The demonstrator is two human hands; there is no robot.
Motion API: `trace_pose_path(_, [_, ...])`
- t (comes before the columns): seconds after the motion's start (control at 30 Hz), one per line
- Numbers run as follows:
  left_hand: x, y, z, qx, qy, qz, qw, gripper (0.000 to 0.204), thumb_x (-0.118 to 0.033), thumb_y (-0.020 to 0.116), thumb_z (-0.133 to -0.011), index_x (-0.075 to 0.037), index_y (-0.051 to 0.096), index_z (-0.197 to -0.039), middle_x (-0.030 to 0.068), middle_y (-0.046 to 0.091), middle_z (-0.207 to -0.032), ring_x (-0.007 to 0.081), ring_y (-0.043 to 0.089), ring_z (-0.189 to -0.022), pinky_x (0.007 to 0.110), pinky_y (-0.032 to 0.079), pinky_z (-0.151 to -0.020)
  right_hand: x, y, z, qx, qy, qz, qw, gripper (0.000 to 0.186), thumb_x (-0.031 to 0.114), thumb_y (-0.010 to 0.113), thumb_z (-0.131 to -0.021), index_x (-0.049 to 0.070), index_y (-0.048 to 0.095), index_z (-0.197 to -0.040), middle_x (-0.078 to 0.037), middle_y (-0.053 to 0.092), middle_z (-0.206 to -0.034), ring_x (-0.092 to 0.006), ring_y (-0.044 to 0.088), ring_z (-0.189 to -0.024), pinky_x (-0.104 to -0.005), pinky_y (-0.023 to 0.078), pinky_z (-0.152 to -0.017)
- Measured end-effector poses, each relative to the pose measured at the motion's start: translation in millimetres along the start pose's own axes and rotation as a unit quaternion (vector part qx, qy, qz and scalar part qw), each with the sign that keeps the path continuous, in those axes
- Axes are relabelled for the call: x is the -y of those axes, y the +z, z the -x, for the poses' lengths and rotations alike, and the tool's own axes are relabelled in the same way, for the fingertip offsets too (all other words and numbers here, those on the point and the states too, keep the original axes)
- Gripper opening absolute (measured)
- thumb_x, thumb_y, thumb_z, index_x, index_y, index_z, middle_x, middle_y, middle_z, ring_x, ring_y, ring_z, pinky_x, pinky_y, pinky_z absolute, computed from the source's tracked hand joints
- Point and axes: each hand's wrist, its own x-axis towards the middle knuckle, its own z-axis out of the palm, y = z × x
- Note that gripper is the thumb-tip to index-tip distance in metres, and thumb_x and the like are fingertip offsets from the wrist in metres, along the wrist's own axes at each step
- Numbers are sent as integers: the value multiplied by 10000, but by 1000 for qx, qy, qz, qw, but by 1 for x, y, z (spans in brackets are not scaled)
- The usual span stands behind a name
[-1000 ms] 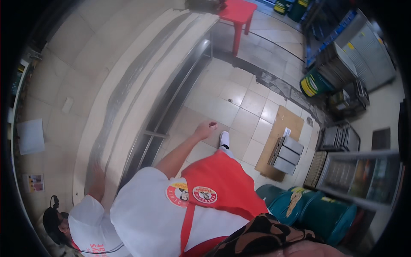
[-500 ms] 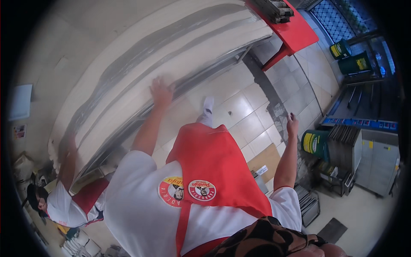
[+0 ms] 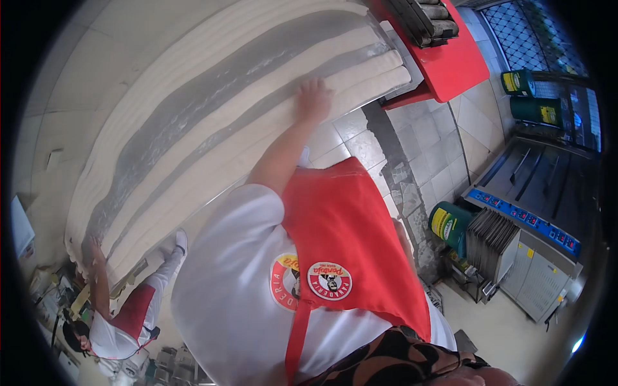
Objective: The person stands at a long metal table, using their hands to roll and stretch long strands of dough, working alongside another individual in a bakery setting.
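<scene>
Long pale strips of dough [image 3: 283, 132] lie side by side, with a grey, flour-streaked tabletop [image 3: 212, 87] showing between them. My left hand [image 3: 313, 100] rests palm down on the strips nearest me, toward their right end, fingers spread and gripping nothing. A bit of my right forearm [image 3: 404, 239] shows beside my red apron [image 3: 341, 219]; the right hand itself is hidden. At the left end of the dough, a co-worker's hand [image 3: 96, 251] touches the strips.
At the table's right end stands a red table [image 3: 460, 64] bearing dark metal pans [image 3: 428, 19]. Farther right are green buckets [image 3: 450, 225], a stack of trays [image 3: 492, 238] and a dark oven-like unit with a blue control panel [image 3: 524, 219]. The co-worker [image 3: 119, 328] stands at lower left.
My left hand has moved right and farther over the dough. My right hand, earlier out to the right in the air, has dropped from sight. The view has shifted.
</scene>
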Motion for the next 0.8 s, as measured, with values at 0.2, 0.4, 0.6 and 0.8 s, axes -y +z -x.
trace_pose_path(0.2, [7,10,-49,-36,-1,-86,996,545,-449,589,-982,-69,566,-1372,115,556,-1292,302,495,-1217,509,349,-1008,171,26,-90,11,-78,369,926,577,442,641,-967,1,626,-1340,-264,687,-1239,-364,661,-1192,-437,507,-1010])
trace_pose_path(0.4, [-74,47,-115,46,10,-33,998,598,-466,604,-968,-58,553,-1403,116,549,-1304,299,474,-1246,498,341,-1020,395,-85,-193,-139,-313,266,901,491,380,630,-987,-18,651,-1272,-237,706,-1162,-391,676,-1104,-434,522,-959])
trace_pose_path(0.6, [-92,59,-170,118,16,-48,992,594,-426,625,-959,-81,544,-1436,124,533,-1346,301,478,-1250,506,370,-1004,743,-37,-222,-78,-527,166,830,402,231,663,-977,-38,619,-1274,-242,697,-1121,-362,699,-998,-418,542,-862])
trace_pose_path(0.8, [-54,35,-203,-15,-123,-164,979,768,-509,685,-911,-110,437,-1519,153,476,-1439,357,408,-1386,580,304,-1132,847,43,-292,-48,-541,306,782,473,289,695,-906,-15,622,-1260,-248,684,-1163,-382,671,-1091,-472,521,-958])
